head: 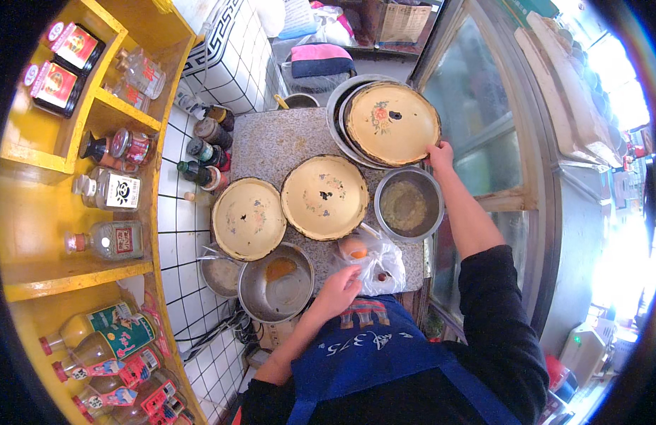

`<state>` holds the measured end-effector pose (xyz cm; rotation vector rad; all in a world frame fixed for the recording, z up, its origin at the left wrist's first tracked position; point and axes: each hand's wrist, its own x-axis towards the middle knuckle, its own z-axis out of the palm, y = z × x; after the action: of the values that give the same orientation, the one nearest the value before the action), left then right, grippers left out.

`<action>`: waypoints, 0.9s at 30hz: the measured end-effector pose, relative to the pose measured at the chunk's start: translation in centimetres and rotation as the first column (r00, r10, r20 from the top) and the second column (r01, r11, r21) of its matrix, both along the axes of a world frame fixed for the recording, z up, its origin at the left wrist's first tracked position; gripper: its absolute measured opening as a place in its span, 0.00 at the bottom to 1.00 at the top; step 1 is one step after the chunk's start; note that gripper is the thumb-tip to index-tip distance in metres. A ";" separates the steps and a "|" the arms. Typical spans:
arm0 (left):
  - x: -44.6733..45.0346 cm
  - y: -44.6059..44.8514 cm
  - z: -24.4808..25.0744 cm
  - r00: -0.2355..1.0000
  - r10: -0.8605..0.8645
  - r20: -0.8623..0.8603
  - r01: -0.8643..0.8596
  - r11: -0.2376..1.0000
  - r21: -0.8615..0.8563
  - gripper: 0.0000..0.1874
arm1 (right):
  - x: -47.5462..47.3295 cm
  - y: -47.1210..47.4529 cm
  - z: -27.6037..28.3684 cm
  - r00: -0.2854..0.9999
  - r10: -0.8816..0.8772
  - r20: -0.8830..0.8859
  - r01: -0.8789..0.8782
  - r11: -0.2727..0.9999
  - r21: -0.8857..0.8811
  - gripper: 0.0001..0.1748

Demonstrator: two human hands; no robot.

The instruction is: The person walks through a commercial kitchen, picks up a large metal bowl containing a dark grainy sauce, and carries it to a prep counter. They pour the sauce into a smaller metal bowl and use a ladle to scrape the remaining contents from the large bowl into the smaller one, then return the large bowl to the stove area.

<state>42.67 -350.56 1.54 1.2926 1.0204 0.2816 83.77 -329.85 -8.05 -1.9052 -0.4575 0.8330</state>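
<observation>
My right hand (441, 158) grips the near right rim of a round cream enamel lid (405, 125) with a painted flower and dark chipped patches. That lid lies over a nested metal basin (336, 106) at the back right. Low in front of my apron, my left hand (336, 292) hovers with loosely bent fingers, next to a clear plastic bag (384, 268); I see nothing in it. An orange-brown round item (353, 248), possibly an egg, shows at the bag. Two more cream enamel lids, a middle one (328, 210) and a left one (249, 223), cover what lies under them.
Near the right edge of the speckled counter (275, 138) stands a metal bowl (409, 204) with pale residue. A steel pot (277, 281) holds some brownish liquid. Sauce bottles (203, 172) line the tiled wall. A yellow shelf (81, 284) with bottles flanks the left; a glazed cabinet (474, 106) bounds the right.
</observation>
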 end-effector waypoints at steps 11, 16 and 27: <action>2.3 5.3 -0.2 0.999 0.023 0.024 -0.027 0.986 0.167 0.20 | 2.6 -3.7 -0.5 0.701 0.129 -0.702 0.170 0.925 0.339 0.15; 1.6 4.6 -1.1 0.996 -0.017 0.084 0.012 0.998 0.059 0.20 | 1.7 -9.1 0.7 0.668 0.083 -0.739 0.231 0.921 0.312 0.25; -0.9 7.8 -2.9 0.809 0.585 0.059 -0.558 0.796 -0.234 0.26 | -9.1 -27.1 2.9 0.603 0.187 -0.776 0.085 0.952 0.296 0.36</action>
<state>41.80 -342.72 -1.39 0.7352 1.2806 0.6969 74.63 -356.96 -5.18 -1.0535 -0.0577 1.4602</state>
